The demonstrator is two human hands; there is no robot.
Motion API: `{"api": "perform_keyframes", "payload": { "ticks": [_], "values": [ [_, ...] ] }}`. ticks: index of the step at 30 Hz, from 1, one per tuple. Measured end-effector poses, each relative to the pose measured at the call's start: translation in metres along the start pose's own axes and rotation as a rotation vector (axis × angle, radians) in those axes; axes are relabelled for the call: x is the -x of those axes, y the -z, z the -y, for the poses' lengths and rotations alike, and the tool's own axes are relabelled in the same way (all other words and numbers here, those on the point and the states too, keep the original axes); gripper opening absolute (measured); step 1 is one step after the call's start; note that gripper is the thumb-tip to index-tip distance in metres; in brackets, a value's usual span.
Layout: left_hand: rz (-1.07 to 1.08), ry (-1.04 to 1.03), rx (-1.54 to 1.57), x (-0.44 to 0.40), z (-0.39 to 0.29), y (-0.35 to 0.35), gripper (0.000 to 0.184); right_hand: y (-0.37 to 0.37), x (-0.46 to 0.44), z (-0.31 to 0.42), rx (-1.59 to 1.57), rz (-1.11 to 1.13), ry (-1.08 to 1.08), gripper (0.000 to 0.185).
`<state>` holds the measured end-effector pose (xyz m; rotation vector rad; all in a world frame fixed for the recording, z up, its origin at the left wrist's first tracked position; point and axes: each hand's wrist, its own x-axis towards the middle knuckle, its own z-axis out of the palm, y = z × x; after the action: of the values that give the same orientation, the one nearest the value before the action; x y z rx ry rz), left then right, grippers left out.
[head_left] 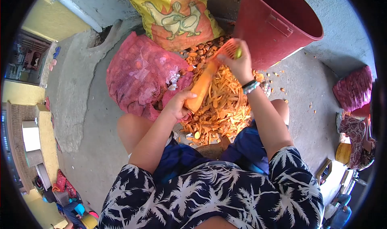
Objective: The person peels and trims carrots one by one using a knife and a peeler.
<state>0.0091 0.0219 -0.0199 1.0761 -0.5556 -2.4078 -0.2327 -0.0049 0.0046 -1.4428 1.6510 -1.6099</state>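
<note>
My left hand (178,105) is closed around the thick end of a large peeled carrot (202,87), which tilts up and away to the right. At its far end, my right hand (238,66) is closed on a peeler, with a bit of yellow-green (238,53) showing by the fingers. A blurred orange-red ribbed shape (228,49) sits beside that hand; what it is, I cannot make out exactly. Beneath both hands lies a heap of orange peelings (229,104) between my legs.
A pink mesh sack (141,74) of carrots slumps at the left. Behind stand a yellow printed sack (173,17) and a tall red bin (262,35). Carrot end pieces (197,53) lie near them. Another purple-pink sack (354,88) is at the far right.
</note>
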Motion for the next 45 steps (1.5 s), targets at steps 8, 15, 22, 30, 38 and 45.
{"api": "perform_keyframes", "payload": {
  "ticks": [8,15,22,30,38,45],
  "values": [
    [0.278,-0.068,0.135,0.017,-0.007,-0.011,0.045,0.048,-0.041,-0.032,0.086,-0.421,-0.063,0.045],
    [-0.081,-0.127,0.163,-0.009,0.001,-0.004,0.046,-0.018,0.028,0.027,-0.126,0.233,0.015,0.054],
    [0.259,-0.136,0.079,0.019,0.0,-0.008,0.05,0.07,-0.053,-0.041,-0.086,-0.617,-0.166,0.051],
    [-0.247,-0.461,-0.605,-0.008,0.008,-0.004,0.037,0.026,-0.015,0.01,-0.322,-0.152,-0.274,0.043],
    [-0.444,-0.737,-1.392,-0.001,-0.003,-0.016,0.043,0.0,0.006,0.039,-0.32,0.035,-0.24,0.04],
    [-0.577,-0.813,-1.646,0.007,-0.007,-0.016,0.038,0.026,-0.03,-0.006,0.003,-0.171,-0.14,0.043]
  ]
}}
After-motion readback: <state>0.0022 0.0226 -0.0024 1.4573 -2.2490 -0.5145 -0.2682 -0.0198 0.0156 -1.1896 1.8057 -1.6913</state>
